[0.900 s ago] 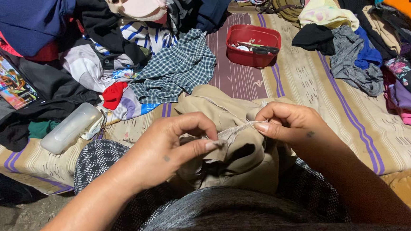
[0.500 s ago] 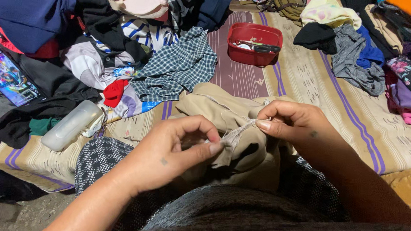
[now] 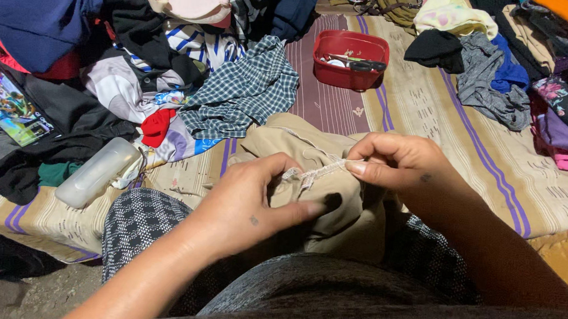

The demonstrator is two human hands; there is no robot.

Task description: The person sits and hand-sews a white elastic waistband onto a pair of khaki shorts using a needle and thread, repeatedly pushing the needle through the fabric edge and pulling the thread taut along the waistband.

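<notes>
Head view: I am pinching a frayed seam strip (image 3: 316,172) of khaki trousers (image 3: 309,181) on my lap, right hand (image 3: 395,161) fingers closed on it, left hand (image 3: 248,203) steadying, fingers loosely curled; next move probably needs tension.

Matt tan cloth garment (image 3: 314,201), frayed edge

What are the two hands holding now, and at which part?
Both the left hand and the right hand hold the beige garment at its frayed seam edge.
</notes>
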